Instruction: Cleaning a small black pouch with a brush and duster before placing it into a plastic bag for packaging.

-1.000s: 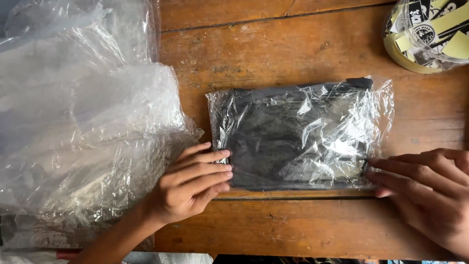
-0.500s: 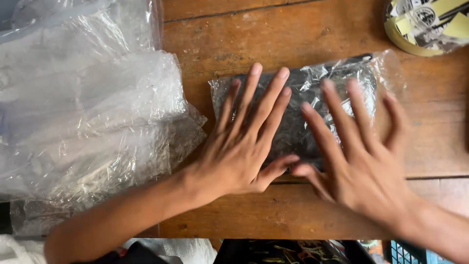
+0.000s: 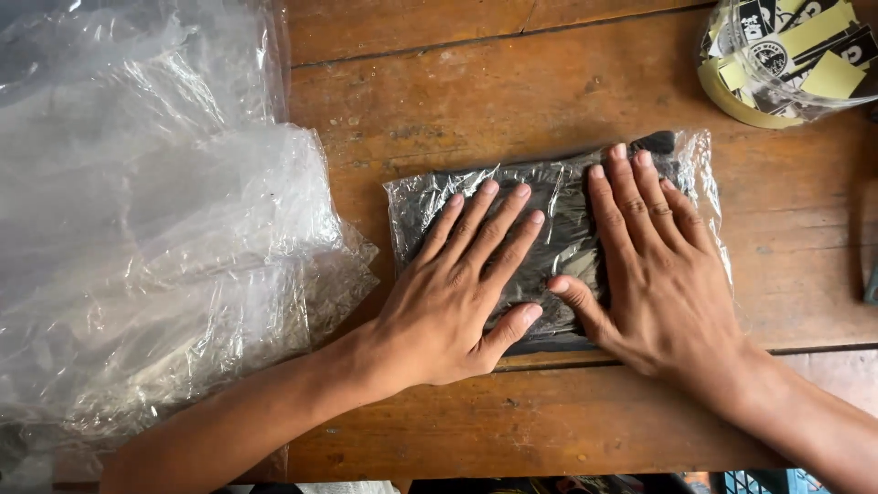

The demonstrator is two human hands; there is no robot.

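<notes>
Here both hands, left hand [image 3: 457,293] and right hand [image 3: 663,274], lie flat with fingers spread, holding nothing, on a crinkly clear-plastic packet [image 3: 558,220] of dark folded fabric, partly hidden, on the worn wooden desk [image 3: 512,82].

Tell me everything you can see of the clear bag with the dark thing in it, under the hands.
The clear plastic bag lies flat on the wooden table, crinkled and glossy, holding a dark folded item, probably cloth. The left hand and right hand press palm-down on it, fingers spread, thumbs nearly meeting. A dark corner shows at its upper right edge.
</notes>
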